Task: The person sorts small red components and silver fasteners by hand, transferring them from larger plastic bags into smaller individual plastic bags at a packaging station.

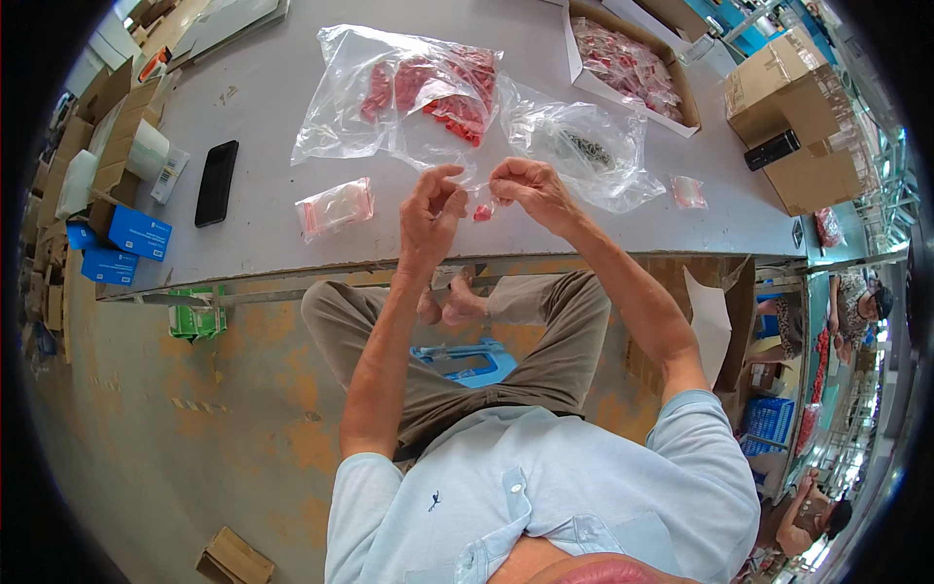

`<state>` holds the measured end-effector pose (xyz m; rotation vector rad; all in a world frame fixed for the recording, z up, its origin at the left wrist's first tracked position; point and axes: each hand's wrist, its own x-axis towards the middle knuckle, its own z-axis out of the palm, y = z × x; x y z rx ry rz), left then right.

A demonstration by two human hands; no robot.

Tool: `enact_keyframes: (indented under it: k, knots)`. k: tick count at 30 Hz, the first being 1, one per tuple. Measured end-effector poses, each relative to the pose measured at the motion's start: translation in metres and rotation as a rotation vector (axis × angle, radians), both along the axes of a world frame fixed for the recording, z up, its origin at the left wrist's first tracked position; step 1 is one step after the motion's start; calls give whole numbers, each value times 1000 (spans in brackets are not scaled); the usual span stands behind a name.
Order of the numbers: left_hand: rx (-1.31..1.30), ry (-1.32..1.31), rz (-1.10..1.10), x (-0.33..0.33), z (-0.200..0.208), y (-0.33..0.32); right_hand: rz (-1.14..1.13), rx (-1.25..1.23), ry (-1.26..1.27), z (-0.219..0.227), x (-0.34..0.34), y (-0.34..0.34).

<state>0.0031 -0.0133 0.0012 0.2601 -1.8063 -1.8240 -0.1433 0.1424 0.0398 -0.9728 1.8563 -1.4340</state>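
Note:
My right hand (530, 190) is closed in a pinch over the table's front part. From its fingertips hangs what looks like a small clear plastic bag, with a small red piece (483, 212) low in it. Just left of it, my left hand (431, 212) is held up with fingers curved and thumb apart, nothing visible between them. Beyond my hands lies a large clear bag of red pieces (457, 92). To its right is another open clear bag with small metal parts (588, 149). A stack of small empty-looking clear bags (336, 209) lies left of my left hand.
A black phone (216, 184) and blue boxes (139, 234) sit at the left. Far right, an open carton (637, 63) holds many filled packets, beside a brown cardboard box (793, 117) with a black object. One packet (688, 192) lies alone. A blue stool (467, 363) shows below.

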Motion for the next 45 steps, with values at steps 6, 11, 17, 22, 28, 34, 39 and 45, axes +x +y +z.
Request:
enact_keyframes:
  k: [6, 11, 17, 22, 28, 34, 39, 45]
  knots:
    - [28, 4, -34, -2, -2, -4, -50, -66, -93, -10, 7, 0]
    - [117, 47, -42, -3, 2, -2, -34, -63, -24, -9, 8, -2]
    - [79, -70, -74, -6, -3, -4, -124, -60, 178, -8, 20, -8]
    - [128, -31, -6, -7, 3, -1, -149, -102, 188, -9, 22, -9]
    - [222, -28, -93, -5, -1, -4, -105, -80, 159, -4, 23, -8]
    - [216, -14, -72, -7, -8, -6, -76, -102, 249, -2, 24, -7]
    - [247, 7, -88, -7, -8, -6, -78, -130, 324, -2, 25, -7]
    - [249, -23, -99, -5, -4, -4, -75, -85, 281, 1, 30, -8]
